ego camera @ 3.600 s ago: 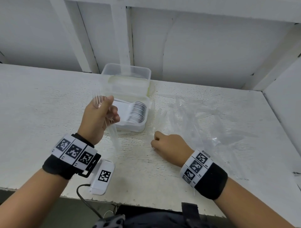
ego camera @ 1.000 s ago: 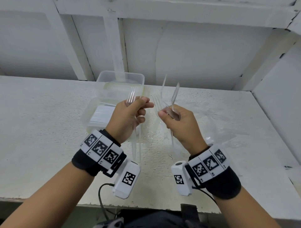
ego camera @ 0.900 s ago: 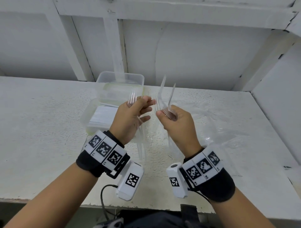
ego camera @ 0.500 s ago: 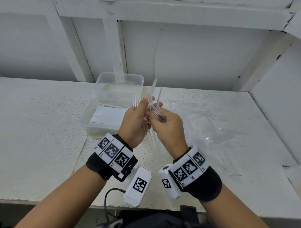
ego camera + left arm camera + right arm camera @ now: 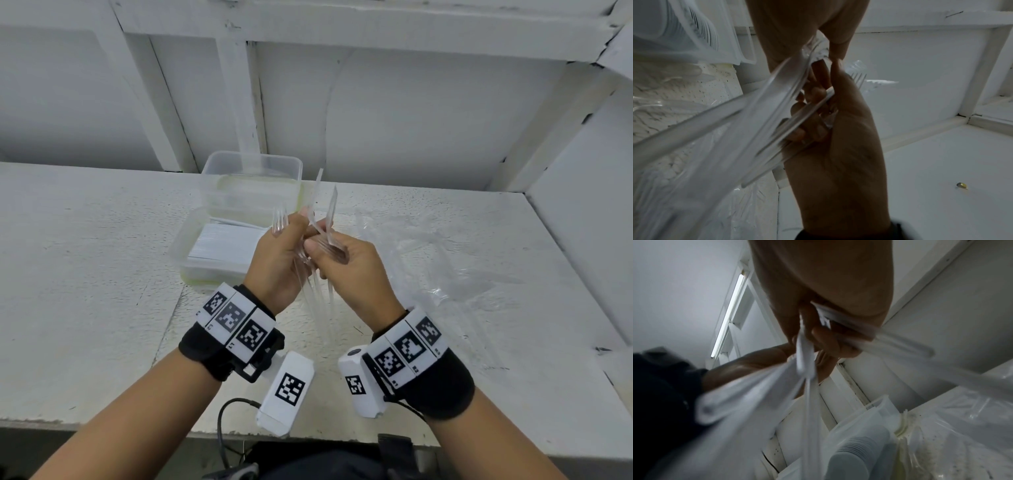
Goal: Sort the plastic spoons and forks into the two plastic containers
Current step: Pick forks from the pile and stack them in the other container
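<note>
Both hands, left hand (image 5: pixel 279 260) and right hand (image 5: pixel 346 265), have come together, each gripping clear forks (image 5: pixel 280 219); they look ready to join bunches for a container (image 5: pixel 251 186).

Workshop-like nook: rough white-painted bench (image 5: pixel 102 260), bare timber-framed walls (image 5: pixel 239 102).

- From my head the view is bright and even, with soft white light and only faint shadows on the bench (image 5: pixel 85 274).
- Straight beams bow toward the frame edges, a wide-lens warp.
- Both wrist views are dim and grainy; my left hand (image 5: pixel 838 146) looks dark against pale walls.
- Clear cutlery handles (image 5: pixel 748 395) near the lens smear into blur.
- A tube light (image 5: pixel 729 313) glows at upper left of the right wrist view.
</note>
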Motion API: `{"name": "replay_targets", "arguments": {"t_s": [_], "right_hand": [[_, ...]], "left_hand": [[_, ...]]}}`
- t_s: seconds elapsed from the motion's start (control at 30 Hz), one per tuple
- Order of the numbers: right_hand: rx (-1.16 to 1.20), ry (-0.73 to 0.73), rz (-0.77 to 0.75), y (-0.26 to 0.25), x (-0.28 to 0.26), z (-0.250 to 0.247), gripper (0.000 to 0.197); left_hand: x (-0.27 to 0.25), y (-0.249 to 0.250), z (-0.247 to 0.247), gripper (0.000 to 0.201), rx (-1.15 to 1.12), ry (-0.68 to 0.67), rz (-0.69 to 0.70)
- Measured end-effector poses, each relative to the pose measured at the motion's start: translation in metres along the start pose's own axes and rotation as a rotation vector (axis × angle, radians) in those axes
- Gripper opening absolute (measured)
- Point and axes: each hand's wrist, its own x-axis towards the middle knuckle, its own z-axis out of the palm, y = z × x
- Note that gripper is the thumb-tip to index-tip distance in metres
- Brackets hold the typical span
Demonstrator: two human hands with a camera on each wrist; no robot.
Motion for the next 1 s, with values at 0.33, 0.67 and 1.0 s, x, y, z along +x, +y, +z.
{"name": "replay_targets", "arguments": {"t_s": [0.33, 0.67, 1.0], "right_hand": [[-0.146, -0.008, -0.04, 0.012, -0.005, -0.003, 0.032], [-0.324, -0.012, -0.147, 0.016, -0.004, -0.005, 0.018], [-0.177, 0.074, -0.081, 0.008, 0.0, -0.007, 0.017]], "left_hand": [[0.003, -0.001, -0.002, 0.037, -0.174, -0.021, -0.083], [0.003, -0.001, 0.0, 0.018, -0.189, -0.034, -0.121], [0.003, -0.003, -0.004, 0.043, 0.138, -0.129, -0.093]]}}
